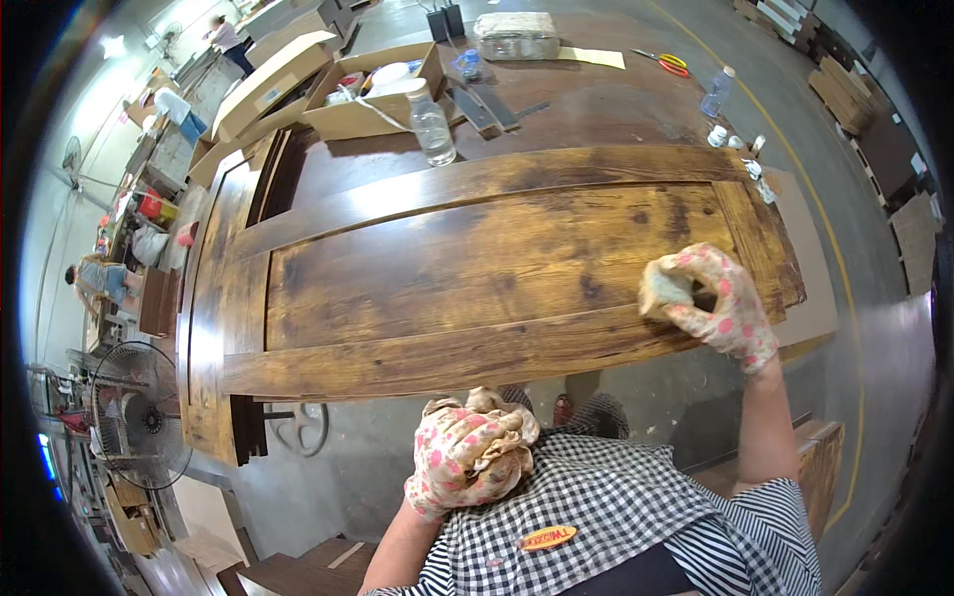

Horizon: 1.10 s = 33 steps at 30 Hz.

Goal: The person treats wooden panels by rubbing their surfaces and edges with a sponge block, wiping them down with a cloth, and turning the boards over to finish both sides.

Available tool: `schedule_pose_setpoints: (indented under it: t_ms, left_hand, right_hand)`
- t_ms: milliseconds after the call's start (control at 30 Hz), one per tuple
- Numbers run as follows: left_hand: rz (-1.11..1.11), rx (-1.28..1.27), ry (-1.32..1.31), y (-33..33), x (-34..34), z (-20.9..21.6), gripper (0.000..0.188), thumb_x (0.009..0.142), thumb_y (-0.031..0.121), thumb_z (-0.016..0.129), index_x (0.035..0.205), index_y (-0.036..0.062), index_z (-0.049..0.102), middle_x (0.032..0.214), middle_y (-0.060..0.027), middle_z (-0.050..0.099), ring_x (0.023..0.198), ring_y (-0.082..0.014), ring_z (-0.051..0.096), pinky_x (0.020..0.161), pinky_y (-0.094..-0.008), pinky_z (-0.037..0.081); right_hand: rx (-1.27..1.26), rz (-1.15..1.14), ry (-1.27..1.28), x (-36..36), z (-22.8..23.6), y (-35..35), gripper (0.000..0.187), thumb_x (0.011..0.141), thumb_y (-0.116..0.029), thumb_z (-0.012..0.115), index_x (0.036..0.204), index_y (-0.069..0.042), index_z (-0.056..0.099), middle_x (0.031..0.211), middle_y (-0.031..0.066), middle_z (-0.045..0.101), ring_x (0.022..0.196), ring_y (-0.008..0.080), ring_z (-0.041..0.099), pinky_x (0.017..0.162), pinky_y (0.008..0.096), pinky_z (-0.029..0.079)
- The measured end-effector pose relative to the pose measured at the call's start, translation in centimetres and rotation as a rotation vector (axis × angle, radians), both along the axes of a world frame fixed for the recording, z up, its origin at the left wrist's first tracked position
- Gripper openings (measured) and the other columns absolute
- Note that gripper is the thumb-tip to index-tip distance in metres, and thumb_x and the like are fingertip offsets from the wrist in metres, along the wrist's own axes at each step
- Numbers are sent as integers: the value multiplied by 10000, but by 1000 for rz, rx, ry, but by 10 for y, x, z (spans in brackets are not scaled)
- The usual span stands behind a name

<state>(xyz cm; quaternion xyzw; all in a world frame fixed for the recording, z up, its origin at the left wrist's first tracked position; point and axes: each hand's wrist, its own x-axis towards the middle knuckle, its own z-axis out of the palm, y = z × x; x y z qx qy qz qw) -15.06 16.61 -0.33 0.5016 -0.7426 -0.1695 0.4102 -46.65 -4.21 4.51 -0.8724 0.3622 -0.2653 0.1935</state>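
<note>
A brown wood-grain panel (pixel 477 260) with a raised frame lies across the table in front of me. Over its near right corner, my right hand (pixel 730 310), in a pink-spotted glove, is closed round a beige folded rag (pixel 653 289) with a greyish patch. Whether the rag touches the frame rail I cannot tell. My left hand (pixel 457 459), gloved alike, grips a crumpled beige cloth (pixel 489 405) close to my checked apron, just off the panel's near edge. The fingers partly hide both cloths.
Behind the panel stand a clear bottle (pixel 431 127), an open cardboard box (pixel 370 111), a wrapped block (pixel 517 38) and scissors (pixel 673 66). Another bottle (pixel 717 91) and small white jars (pixel 717 136) are at the far right. A large fan (pixel 139 415) stands left; people work beyond.
</note>
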Motion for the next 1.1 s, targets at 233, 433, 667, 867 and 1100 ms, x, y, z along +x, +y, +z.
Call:
schedule_pose_setpoints:
  t_ms: [233, 433, 667, 867, 1100]
  left_hand:
    - [85, -49, 93, 47, 86, -19, 329, 814, 263, 733, 1057, 41, 754, 869, -99, 742, 733, -286, 696, 705, -404, 535]
    - [128, 143, 122, 95, 183, -26, 230, 839, 242, 733, 1019, 100, 745, 1014, -99, 765, 857, -285, 733, 771, -414, 565]
    - [149, 95, 153, 112, 235, -27, 332, 799, 266, 740, 1056, 56, 750, 901, -99, 750, 809, -298, 709, 758, -421, 535]
    - [161, 142, 181, 128, 256, -29, 343, 817, 312, 717, 1037, 51, 756, 900, -112, 749, 818, -319, 710, 758, -423, 532]
    - [131, 174, 106, 129, 263, -44, 384, 813, 352, 700, 1073, 71, 728, 1008, -134, 740, 941, -369, 692, 887, -469, 522]
  right_hand:
    - [-12, 195, -4, 171, -7, 41, 481, 774, -321, 830, 1165, -77, 691, 1075, 130, 675, 1011, 299, 665, 893, 409, 547]
    - [-27, 311, -98, 334, -15, 83, 497, 743, -220, 838, 1186, -53, 687, 1079, 150, 694, 985, 310, 685, 858, 402, 566]
    - [-38, 388, -67, 443, -11, 113, 414, 827, -347, 781, 1127, -73, 701, 1051, 151, 672, 1010, 301, 660, 876, 412, 550]
    - [-60, 348, -182, 420, 12, 118, 447, 792, -283, 826, 1150, -63, 675, 1056, 118, 676, 1000, 298, 668, 843, 412, 567]
    - [-135, 605, -153, 480, -13, 173, 539, 790, -275, 806, 1265, -83, 642, 1160, 127, 649, 1076, 318, 642, 898, 434, 564]
